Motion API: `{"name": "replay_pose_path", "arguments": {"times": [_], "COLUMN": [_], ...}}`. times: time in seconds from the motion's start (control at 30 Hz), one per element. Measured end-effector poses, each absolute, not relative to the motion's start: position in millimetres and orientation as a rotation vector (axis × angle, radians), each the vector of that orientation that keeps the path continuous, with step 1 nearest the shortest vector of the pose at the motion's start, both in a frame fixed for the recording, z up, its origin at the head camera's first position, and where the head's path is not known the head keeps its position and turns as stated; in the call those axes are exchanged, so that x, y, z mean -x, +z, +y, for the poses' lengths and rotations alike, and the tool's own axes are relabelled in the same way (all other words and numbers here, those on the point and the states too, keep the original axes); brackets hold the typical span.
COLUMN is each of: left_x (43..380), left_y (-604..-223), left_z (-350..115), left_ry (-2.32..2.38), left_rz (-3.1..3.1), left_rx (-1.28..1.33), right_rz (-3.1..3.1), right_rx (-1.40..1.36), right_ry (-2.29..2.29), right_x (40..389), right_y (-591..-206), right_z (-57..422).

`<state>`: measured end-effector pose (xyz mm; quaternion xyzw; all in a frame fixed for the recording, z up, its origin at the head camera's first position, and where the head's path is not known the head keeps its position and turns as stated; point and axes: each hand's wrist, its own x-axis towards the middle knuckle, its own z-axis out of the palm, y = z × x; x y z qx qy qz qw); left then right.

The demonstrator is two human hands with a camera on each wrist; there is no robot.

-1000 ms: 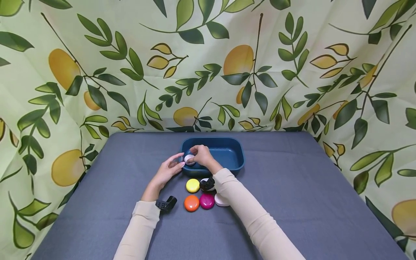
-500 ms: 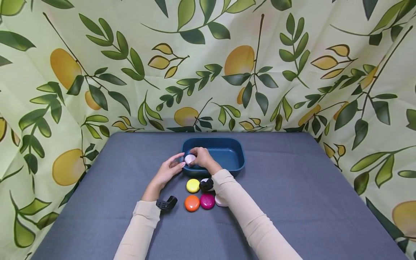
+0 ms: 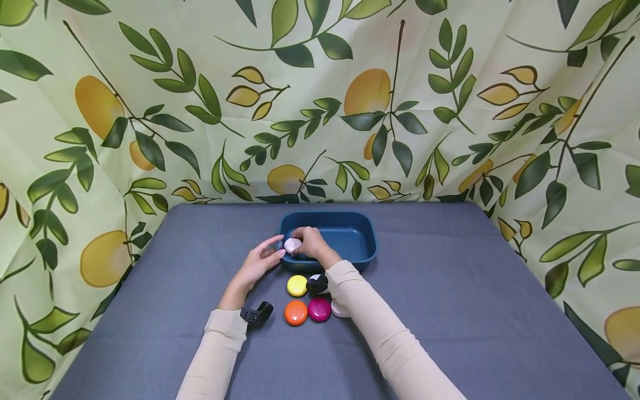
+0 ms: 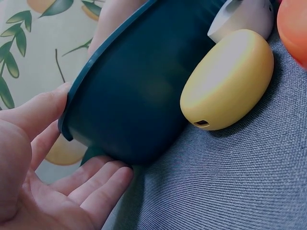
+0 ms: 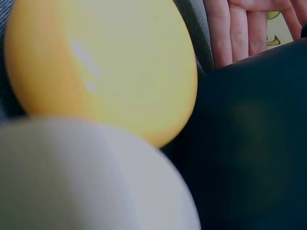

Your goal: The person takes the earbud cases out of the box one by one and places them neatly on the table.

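Note:
My right hand [image 3: 312, 243] reaches into the left end of a dark blue rectangular bin [image 3: 352, 238]. It pinches a small, round, pale pinkish-white piece [image 3: 292, 245]. My left hand [image 3: 254, 269] is at the bin's left end. In the left wrist view its fairly straight fingers [image 4: 103, 191] touch the outer wall and rim. Close to the bin's front lies a glossy yellow rounded piece [image 4: 230, 81] with a small slot in its edge. A white piece [image 5: 91, 182] sits beside it, partly hidden by the right wrist in the head view.
Nearer to me lie an orange round piece [image 3: 296, 313], a magenta one [image 3: 319, 309] and a whitish one [image 3: 340, 309] partly under the right sleeve. Grey cloth [image 3: 450, 311] covers the table. A leaf-patterned curtain [image 3: 310, 111] hangs behind.
The pale piece in my right fingers has turned slightly and shows more of its light face than a second ago. My left hand stays in place, as do the pieces on the table.

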<state>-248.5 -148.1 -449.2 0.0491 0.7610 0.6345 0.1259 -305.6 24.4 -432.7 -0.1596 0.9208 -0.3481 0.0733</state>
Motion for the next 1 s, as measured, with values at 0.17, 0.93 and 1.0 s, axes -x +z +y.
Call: {"name": "replay_pose_path", "arguments": {"times": [0.17,0.93,1.0], "left_x": [249,250,250], "left_y": [-451,-452,-451], "left_z": [-147,-148,-148], "left_ry": [1.857,1.842,1.847], "left_rz": [2.214,2.224,2.221], "left_rx": [-0.120,-0.128,-0.131], "right_rz": [2.799,2.915,2.897], "right_rx": [0.472,0.524,0.523], "right_ry": [-1.077,-1.314,-1.333], "right_x": [304,276,272], "right_y": [-430,-396,-394], "right_z": [28,48,51]}}
